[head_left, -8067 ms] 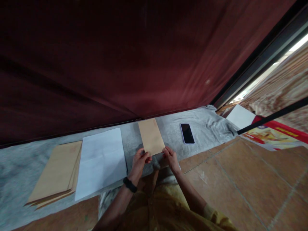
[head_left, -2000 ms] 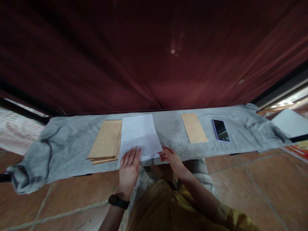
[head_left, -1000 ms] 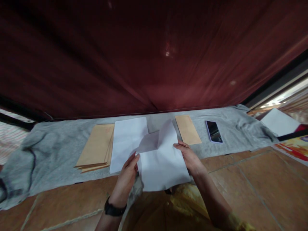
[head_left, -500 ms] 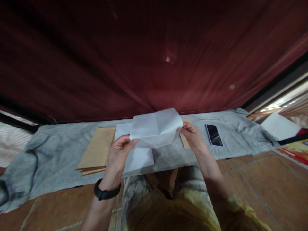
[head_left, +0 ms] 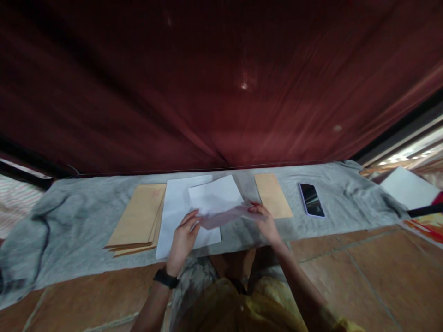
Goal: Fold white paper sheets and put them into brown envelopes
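Between my hands a sheet of white paper (head_left: 216,193) is bent, its far part lying over other sheets and its near part raised in shadow. My left hand (head_left: 185,233) pinches the sheet's left edge; a dark band circles that wrist. Fingers of my right hand (head_left: 266,224) are closed on the right edge. Beneath and to the left lies a stack of white paper (head_left: 178,198). Left of that is a pile of brown envelopes (head_left: 136,216). A single brown envelope (head_left: 275,196) lies just beyond my right hand.
A phone (head_left: 311,199) rests at the right on the grey cloth (head_left: 353,198) covering the low surface. Dark red fabric (head_left: 221,92) hangs behind it. At the far right are a white sheet (head_left: 410,186) and a colourful printed item (head_left: 427,226). Tiled floor lies in front.
Both hands have come down and nearer to me, with the paper lowered from above the stack and bent differently. The single brown envelope is now more fully visible.
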`<state>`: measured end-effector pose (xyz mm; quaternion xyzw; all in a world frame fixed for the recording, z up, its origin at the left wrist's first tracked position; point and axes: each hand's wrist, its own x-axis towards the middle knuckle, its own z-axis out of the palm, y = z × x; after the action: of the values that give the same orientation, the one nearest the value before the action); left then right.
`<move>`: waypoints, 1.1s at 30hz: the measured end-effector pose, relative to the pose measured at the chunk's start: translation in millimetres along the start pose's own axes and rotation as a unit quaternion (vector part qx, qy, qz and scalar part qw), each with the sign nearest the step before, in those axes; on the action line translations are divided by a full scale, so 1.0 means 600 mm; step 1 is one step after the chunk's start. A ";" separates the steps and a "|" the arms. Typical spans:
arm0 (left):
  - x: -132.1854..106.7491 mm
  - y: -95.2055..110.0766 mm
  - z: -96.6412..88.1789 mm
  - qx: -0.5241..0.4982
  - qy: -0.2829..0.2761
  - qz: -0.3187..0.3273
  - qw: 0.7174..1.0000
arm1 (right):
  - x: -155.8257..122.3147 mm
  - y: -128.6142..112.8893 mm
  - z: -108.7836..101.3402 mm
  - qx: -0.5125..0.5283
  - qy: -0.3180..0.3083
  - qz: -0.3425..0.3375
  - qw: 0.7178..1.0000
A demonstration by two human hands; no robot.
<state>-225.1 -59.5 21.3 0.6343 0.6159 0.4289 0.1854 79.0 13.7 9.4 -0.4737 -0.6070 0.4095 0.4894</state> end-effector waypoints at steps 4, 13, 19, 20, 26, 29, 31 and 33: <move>-0.037 -0.029 0.001 0.024 -0.066 -0.040 0.997 | -0.039 0.012 0.001 -0.026 -0.036 0.017 0.999; -0.053 -0.038 -0.005 -0.007 -0.090 -0.032 0.995 | -0.075 -0.006 -0.016 -0.071 -0.077 0.008 0.994; -0.058 -0.045 -0.002 0.001 -0.081 -0.013 0.997 | -0.065 0.002 -0.010 -0.109 -0.071 0.006 0.992; -0.057 -0.045 0.000 0.001 -0.069 -0.015 0.998 | -0.060 0.003 -0.007 -0.120 -0.068 0.003 0.990; -0.045 -0.036 0.008 0.049 0.005 -0.058 0.997 | -0.025 0.009 0.020 -0.200 -0.035 -0.008 0.979; -0.038 -0.033 0.012 0.076 0.034 -0.062 0.995 | -0.013 0.016 0.033 -0.216 -0.024 -0.017 0.976; -0.036 -0.032 0.016 0.092 0.052 -0.058 0.993 | -0.008 0.021 0.039 -0.233 -0.008 -0.015 0.972; -0.034 -0.032 0.020 0.110 0.067 -0.057 0.990 | -0.006 0.026 0.045 -0.252 0.003 -0.012 0.968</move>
<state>-225.3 -71.8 -6.3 0.5847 0.7054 0.3888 0.0966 55.5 12.7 -11.5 -0.5760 -0.6947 0.2361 0.3605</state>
